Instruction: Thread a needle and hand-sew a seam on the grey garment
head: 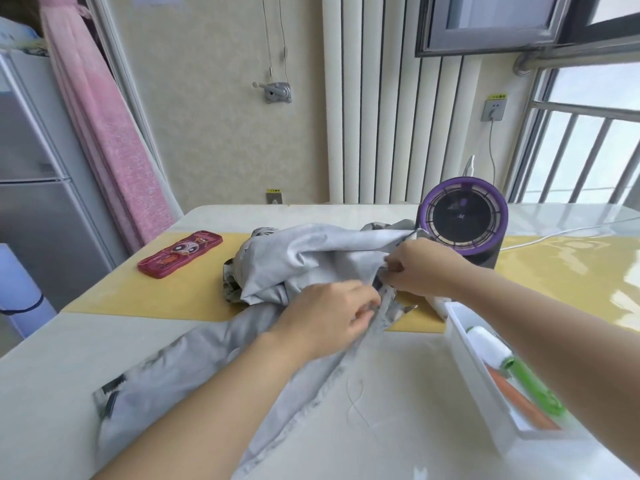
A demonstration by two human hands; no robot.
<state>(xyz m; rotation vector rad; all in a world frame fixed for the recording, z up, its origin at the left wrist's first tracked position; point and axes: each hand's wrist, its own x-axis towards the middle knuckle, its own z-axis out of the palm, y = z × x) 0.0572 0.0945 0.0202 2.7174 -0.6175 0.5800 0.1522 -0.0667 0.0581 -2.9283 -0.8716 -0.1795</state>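
Grey garment (304, 258) is bunched across the table (69, 341), with 1 edge drawn toward the near right. The left hand (332, 317) and right hand (419, 268) are both pinched onto that edge, fingers curled into the cloth. No needle can be made out; a loose thread (356, 400) trails just below.

Step judged: seam being positioned or stitched. Next move: edge to be held taut.

White box (485, 393), near right: 1 white spool (488, 344), 1 green item (536, 393), 1 orange item (526, 407).
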